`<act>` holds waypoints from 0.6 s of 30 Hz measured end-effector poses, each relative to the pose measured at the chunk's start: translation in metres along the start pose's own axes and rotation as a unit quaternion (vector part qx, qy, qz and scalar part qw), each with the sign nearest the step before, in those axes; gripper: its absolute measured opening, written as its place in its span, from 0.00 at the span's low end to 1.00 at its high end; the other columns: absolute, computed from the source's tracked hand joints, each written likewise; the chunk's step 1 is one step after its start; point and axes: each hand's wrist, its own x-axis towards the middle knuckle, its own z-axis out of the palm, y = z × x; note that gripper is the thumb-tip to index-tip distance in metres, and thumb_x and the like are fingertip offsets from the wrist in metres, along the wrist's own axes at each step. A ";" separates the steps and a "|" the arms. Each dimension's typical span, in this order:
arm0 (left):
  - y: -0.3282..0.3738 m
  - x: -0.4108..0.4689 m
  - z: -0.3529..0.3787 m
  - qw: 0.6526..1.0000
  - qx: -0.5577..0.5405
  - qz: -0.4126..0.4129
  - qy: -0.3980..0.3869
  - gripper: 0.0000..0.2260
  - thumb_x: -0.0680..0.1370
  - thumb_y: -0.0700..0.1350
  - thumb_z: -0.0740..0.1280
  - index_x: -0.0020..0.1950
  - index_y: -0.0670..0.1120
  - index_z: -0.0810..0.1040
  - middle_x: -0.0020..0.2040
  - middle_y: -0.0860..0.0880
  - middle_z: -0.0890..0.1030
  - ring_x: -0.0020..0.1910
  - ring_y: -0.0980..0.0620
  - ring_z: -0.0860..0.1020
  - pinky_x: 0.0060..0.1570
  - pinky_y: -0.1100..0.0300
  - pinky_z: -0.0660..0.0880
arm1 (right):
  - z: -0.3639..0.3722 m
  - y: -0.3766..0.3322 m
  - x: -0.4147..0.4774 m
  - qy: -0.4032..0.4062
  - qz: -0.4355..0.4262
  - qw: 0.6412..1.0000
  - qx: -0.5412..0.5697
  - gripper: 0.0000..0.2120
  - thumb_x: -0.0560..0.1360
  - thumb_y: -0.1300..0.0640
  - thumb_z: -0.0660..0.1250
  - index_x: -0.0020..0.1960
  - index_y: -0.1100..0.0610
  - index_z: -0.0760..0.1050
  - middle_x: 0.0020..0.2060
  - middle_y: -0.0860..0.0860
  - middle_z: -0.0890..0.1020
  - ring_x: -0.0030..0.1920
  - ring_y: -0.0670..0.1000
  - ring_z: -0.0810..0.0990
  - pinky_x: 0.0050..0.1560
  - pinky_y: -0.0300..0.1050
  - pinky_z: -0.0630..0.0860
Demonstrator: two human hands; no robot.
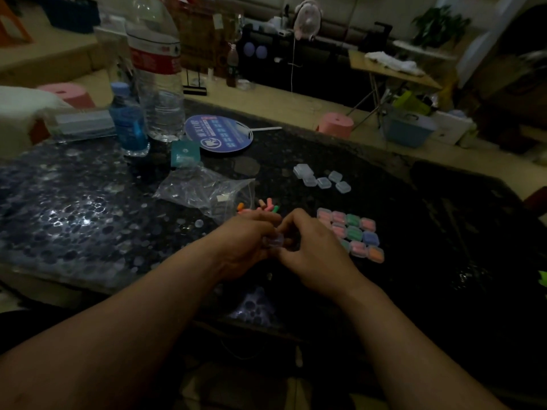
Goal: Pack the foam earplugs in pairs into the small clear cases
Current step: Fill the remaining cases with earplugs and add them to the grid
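My left hand [247,244] and my right hand [310,247] meet over the dark table, and both pinch a small clear case [275,241] between their fingertips. What is inside the case is hidden by my fingers. Just beyond the hands lie several loose foam earplugs [265,205] in orange, pink and green. To the right, several filled cases [353,233] sit in a tight block, showing pink, green, blue and orange. Farther back, several empty clear cases [322,179] lie in a loose cluster.
A crumpled clear plastic bag [204,189] lies left of the loose earplugs. Behind it stand a large water bottle [158,75], a small blue bottle [128,122], a teal box [185,153] and a round blue hand fan [219,133]. The table's near edge [88,287] runs below my forearms.
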 end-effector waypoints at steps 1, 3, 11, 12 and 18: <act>-0.001 -0.001 0.001 1.000 0.015 -0.008 0.001 0.17 0.81 0.32 0.60 0.69 0.39 0.75 0.63 0.35 0.81 0.55 0.42 0.82 0.52 0.50 0.83 | -0.001 0.000 0.000 0.004 0.001 1.000 0.001 0.12 0.76 0.41 0.74 0.52 0.41 0.72 0.49 0.43 0.81 0.49 0.42 0.80 0.48 0.52 0.82; -0.003 -0.004 0.003 0.998 0.054 -0.028 -0.011 0.14 0.82 0.37 0.62 0.68 0.39 0.77 0.63 0.36 0.81 0.56 0.42 0.80 0.61 0.46 0.79 | -0.003 0.001 -0.002 0.016 -0.002 1.000 0.004 0.12 0.77 0.44 0.74 0.54 0.41 0.71 0.49 0.42 0.80 0.49 0.42 0.79 0.49 0.52 0.81; -0.008 -0.002 0.015 0.994 0.104 -0.004 0.027 0.09 0.84 0.40 0.62 0.62 0.43 0.78 0.54 0.38 0.86 0.55 0.40 0.84 0.61 0.43 0.79 | -0.017 0.015 -0.020 0.001 0.030 0.999 -0.021 0.36 0.75 0.42 0.76 0.79 0.44 0.65 0.66 0.43 0.75 0.66 0.43 0.75 0.66 0.47 0.76; -0.010 -0.002 0.016 0.994 0.104 -0.002 0.025 0.09 0.85 0.40 0.62 0.63 0.43 0.77 0.54 0.38 0.86 0.56 0.39 0.84 0.59 0.44 0.80 | -0.018 0.017 -0.023 0.003 0.036 0.999 -0.024 0.36 0.75 0.43 0.76 0.79 0.44 0.65 0.67 0.43 0.75 0.66 0.43 0.74 0.67 0.47 0.76; -0.029 -0.001 0.039 0.985 0.172 0.004 -0.009 0.07 0.83 0.40 0.65 0.61 0.45 0.78 0.52 0.39 0.85 0.46 0.45 0.85 0.47 0.51 0.84 | -0.028 0.027 -0.039 0.005 0.007 0.999 -0.052 0.20 0.77 0.44 0.74 0.67 0.42 0.77 0.58 0.41 0.76 0.59 0.42 0.76 0.61 0.47 0.78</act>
